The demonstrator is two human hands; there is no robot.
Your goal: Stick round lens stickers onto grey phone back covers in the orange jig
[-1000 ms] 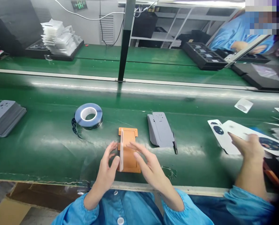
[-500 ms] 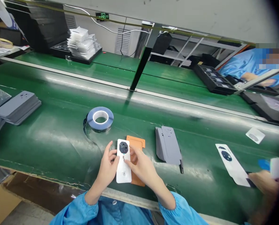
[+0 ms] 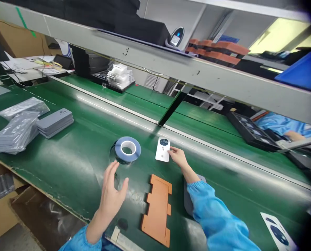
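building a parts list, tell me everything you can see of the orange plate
The orange plate is long, thin and matte, perhaps plastic, with notched long sides and a shallow recess outlined on its face. It lies flat on the green table, bare on top; neither the left hand nor the right hand touches it.

White panel (image 3: 162,149), camera end away, lies flat.

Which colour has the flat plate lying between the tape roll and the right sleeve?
Orange; head view.
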